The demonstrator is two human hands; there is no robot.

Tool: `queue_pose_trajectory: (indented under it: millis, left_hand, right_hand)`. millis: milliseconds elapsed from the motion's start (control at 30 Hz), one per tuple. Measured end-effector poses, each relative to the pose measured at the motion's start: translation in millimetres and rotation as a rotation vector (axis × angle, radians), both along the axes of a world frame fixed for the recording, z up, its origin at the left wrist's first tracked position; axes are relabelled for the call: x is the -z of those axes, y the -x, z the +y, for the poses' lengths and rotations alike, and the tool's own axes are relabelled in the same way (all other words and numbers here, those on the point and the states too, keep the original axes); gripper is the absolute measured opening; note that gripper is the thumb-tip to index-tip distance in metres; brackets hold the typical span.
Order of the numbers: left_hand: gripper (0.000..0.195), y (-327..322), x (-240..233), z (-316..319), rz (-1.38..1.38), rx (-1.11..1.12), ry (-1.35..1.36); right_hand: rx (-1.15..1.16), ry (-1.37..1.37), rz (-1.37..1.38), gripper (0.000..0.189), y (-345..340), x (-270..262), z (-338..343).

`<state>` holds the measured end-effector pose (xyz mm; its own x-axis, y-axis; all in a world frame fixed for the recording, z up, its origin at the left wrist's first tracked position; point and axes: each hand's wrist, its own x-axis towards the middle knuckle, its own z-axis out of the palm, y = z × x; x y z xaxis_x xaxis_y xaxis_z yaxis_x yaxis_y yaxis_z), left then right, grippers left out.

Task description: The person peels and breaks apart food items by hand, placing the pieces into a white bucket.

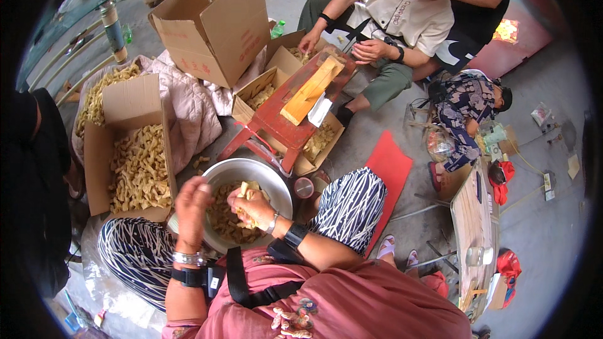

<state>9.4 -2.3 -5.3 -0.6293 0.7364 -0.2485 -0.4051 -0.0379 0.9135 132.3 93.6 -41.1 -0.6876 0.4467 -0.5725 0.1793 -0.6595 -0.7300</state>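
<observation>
A wide metal basin [279, 183] stands between my knees, with dried yellowish-brown pieces [224, 219] in its bottom. Over these, my right hand [256, 209] grips a bunch of pale yellow pieces [249, 189], some poking out above the fingers and some below. My left hand [192, 207] is raised at the basin's left rim, blurred. Nothing shows in it, but its palm side is hidden. Just left of that hand is an open cardboard box [98, 169] heaped with similar pieces [139, 172].
A red wooden stool [268, 125] with a wood block [313, 89] on it stands ahead, small filled boxes around it. Beyond sits a co-worker [400, 14]. A large carton [226, 33] rests on a pink quilt [188, 113]. A red mat [391, 174] lies right of my knee.
</observation>
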Motion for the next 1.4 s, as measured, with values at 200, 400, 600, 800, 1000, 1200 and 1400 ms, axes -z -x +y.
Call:
queue_pose_trajectory:
  millis: [200,400,600,800,1000,1200,1400]
  left_hand:
    - [0.024,-17,12,13,0.141,0.415,0.126]
    - [0.026,-27,20,17,0.256,0.334,0.076]
    - [0.017,-32,13,22,0.104,0.412,0.067]
    - [0.013,-39,14,31,0.146,0.361,0.063]
    - [0.016,-46,10,37,0.135,0.313,0.019]
    - [0.018,-29,15,40,0.074,0.282,-0.045]
    - [0.022,-18,9,35,-0.095,0.241,-0.151]
  right_hand:
    - [-0.128,-0.247,-0.034,0.010,-5,17,-9]
    - [-0.117,-0.359,-0.129,0.009,-5,-2,-13]
    - [-0.078,-0.406,-0.087,0.011,-13,-13,-13]
    - [-0.108,-0.285,-0.070,0.009,-16,0,-4]
    - [-0.048,-0.154,0.065,0.013,-21,27,6]
    - [0.024,0.045,0.161,0.029,-25,14,4]
    - [0.066,0.028,0.180,0.014,-19,-13,1]
